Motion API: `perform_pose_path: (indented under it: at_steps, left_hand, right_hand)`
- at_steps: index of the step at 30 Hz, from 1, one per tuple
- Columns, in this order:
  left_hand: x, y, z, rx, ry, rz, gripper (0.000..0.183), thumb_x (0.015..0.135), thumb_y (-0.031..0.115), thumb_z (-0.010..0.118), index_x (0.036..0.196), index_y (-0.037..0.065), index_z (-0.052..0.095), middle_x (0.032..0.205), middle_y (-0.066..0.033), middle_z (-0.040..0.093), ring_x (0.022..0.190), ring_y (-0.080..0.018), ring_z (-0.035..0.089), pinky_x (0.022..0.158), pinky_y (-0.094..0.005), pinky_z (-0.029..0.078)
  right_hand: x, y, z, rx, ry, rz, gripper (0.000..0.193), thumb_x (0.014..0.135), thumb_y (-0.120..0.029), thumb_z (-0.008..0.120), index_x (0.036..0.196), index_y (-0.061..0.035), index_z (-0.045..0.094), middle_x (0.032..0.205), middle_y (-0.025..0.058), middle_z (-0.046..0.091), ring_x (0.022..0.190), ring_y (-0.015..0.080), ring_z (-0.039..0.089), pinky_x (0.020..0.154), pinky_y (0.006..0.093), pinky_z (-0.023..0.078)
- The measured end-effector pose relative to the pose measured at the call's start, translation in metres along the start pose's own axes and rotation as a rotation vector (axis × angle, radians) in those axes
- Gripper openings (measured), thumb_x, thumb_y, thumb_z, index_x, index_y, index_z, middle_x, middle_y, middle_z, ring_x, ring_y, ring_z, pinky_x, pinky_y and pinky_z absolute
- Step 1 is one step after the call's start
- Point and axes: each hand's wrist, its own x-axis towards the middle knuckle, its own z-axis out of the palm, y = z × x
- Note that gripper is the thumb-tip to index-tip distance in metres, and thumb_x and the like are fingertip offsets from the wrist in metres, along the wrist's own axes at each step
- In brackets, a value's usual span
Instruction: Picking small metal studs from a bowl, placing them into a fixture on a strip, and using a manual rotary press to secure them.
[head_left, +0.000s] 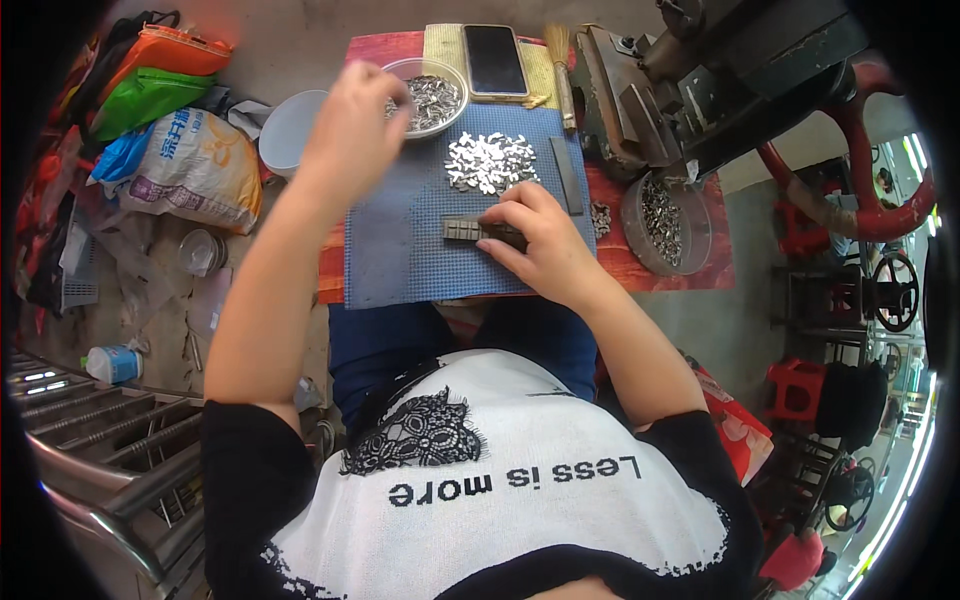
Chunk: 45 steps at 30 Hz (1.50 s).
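My right hand [540, 240] rests on the blue textured mat [400, 270], fingers and thumb closed round a small dark metal block [462, 230]. Pale square segments show along the block's left end; the rest is under my fingers. At the left rim of a round bowl [437, 134], my left hand [362, 120] is raised with bent fingers, smeared by motion, so anything in them cannot be made out. Small shiny metal pieces [436, 100] fill that bowl. Just beyond my right hand lies a loose pile of flat, silvery white pieces [490, 162].
A flat grey bar [566, 175] lies on the mat's right side. Behind are a phone [495, 62] on yellow cloth and a brush [560, 80]. A clear tub [690, 262] of metal bits sits beneath a dark machine [625, 110] with a red handwheel [850, 205]. Bags [190, 165] crowd the left.
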Motion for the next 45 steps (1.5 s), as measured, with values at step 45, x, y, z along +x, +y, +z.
perform_pose_path:
  at_steps: [45]
  left_hand:
    - [-0.056,0.021,0.009,-0.3,-0.598,0.014,0.014,0.086,0.007,0.069,0.095,-0.002,0.066,0.101,-0.0152,0.063,0.087,-0.0326,0.064,0.082,-0.04,0.052]
  right_hand:
    - [0.006,0.014,-0.041,-0.01,0.08,0.266,0.014,0.082,-0.007,0.074,0.094,-0.0012,0.073,0.09,0.011,0.071,0.077,0.026,0.067,0.072,0.0338,0.054]
